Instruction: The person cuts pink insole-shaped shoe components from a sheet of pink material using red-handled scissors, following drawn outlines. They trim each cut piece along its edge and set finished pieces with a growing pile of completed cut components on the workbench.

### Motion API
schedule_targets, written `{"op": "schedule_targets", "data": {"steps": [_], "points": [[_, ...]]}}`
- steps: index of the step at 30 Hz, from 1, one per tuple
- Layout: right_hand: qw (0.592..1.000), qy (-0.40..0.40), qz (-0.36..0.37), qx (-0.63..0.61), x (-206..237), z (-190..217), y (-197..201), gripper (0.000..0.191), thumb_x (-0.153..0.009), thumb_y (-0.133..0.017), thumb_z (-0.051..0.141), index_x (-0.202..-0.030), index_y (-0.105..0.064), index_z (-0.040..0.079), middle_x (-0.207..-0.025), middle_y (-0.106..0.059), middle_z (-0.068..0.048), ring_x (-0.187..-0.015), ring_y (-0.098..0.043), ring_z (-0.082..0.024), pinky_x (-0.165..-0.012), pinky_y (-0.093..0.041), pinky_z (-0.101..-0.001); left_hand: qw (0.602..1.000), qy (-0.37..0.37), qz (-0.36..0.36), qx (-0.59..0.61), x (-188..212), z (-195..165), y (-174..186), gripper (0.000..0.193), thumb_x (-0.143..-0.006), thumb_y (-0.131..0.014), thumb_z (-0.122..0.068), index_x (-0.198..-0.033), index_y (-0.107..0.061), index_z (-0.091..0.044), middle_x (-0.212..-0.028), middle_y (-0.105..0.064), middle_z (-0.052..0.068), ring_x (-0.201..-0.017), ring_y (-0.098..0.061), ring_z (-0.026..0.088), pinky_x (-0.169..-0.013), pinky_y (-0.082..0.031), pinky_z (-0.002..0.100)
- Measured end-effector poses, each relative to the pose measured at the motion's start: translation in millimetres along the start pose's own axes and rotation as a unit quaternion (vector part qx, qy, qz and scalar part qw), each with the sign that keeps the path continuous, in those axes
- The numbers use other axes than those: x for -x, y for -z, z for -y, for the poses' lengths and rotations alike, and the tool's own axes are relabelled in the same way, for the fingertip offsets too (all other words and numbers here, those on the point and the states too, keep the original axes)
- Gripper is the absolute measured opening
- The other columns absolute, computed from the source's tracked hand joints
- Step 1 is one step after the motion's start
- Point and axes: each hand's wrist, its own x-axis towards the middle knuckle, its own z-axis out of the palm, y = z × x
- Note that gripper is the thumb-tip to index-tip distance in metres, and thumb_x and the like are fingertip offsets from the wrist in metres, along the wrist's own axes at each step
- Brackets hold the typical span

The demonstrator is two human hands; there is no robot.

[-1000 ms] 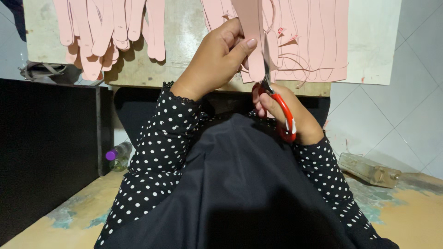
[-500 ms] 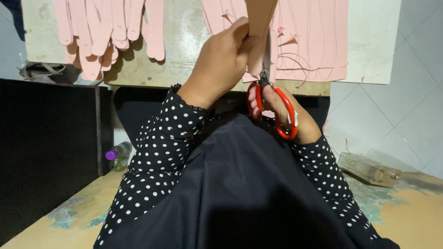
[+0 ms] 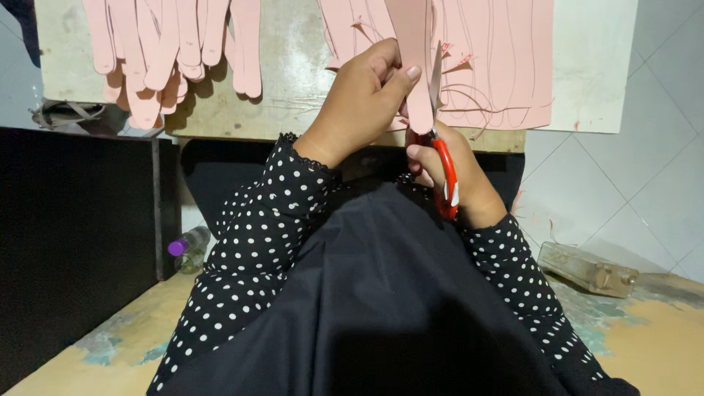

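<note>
Head view: left hand [image 3: 359,103] pinches pink strip [image 3: 415,66]; right hand [image 3: 455,176] grips scissors [image 3: 442,158].

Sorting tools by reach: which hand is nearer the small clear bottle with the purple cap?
Left. The left hand is above the purple-capped bottle; the right hand, holding red-handled scissors, sits farther right.

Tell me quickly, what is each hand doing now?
Left hand: closed, pinching the pink strip.
Right hand: closed on the red-handled scissors.
</note>
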Motion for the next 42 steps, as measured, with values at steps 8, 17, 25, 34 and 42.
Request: {"op": "schedule_targets", "data": {"steps": [8,17,25,34,42], "points": [[0.997,-0.046,-0.053,0.018,0,-5,-2,0.010,-0.091,-0.053,0.011,-0.088,-0.056,0.001,-0.066,-0.054,-0.002,-0.055,-0.051,-0.010,-0.049,-0.043,-0.0256,0.999,-0.022,-0.017,-0.015,-1,4,-4,0.019,-0.105,-0.060,-0.019,-0.107,-0.063,0.000,-0.077,-0.068,0.001,-0.068,-0.064,0.005,-0.062,-0.053,0.024],[0.994,-0.024,-0.095,0.054,0,-8,-7,0.015,-0.093,-0.055,0.012,-0.083,-0.059,0.002,-0.058,-0.054,-0.003,-0.045,-0.052,-0.012,-0.045,-0.045,-0.0271,1.000,-0.009,-0.010,0.014,-3,7,-5,0.021,-0.106,-0.059,-0.019,-0.108,-0.062,0.002,-0.081,-0.070,0.002,-0.069,-0.068,0.007,-0.063,-0.056,0.023],[0.991,-0.048,-0.103,0.075,-1,-9,-6,0.018,-0.094,-0.057,0.013,-0.080,-0.060,0.001,-0.057,-0.055,-0.003,-0.046,-0.054,-0.011,-0.045,-0.046,-0.0270,1.000,0.013,-0.008,0.016,-6,18,4,0.020,-0.106,-0.059,-0.019,-0.113,-0.063,-0.001,-0.082,-0.069,0.001,-0.071,-0.066,0.006,-0.063,-0.055,0.023],[0.996,-0.007,-0.027,0.089,0,-16,-1,0.011,-0.091,-0.062,0.013,-0.089,-0.061,0.003,-0.070,-0.061,-0.002,-0.061,-0.060,-0.010,-0.055,-0.049,-0.0251,0.996,0.005,0.013,0.088,-6,24,11,0.017,-0.107,-0.060,-0.016,-0.115,-0.063,-0.002,-0.085,-0.066,-0.003,-0.071,-0.059,0.003,-0.065,-0.052,0.022],[0.996,0.019,-0.068,0.052,3,-22,-3,0.012,-0.092,-0.057,0.014,-0.089,-0.058,0.003,-0.066,-0.056,-0.003,-0.054,-0.055,-0.012,-0.051,-0.045,-0.0264,0.993,-0.014,0.004,0.116,-8,24,1,0.014,-0.108,-0.061,-0.014,-0.110,-0.061,-0.001,-0.083,-0.068,-0.001,-0.072,-0.064,0.004,-0.067,-0.056,0.023]]}}
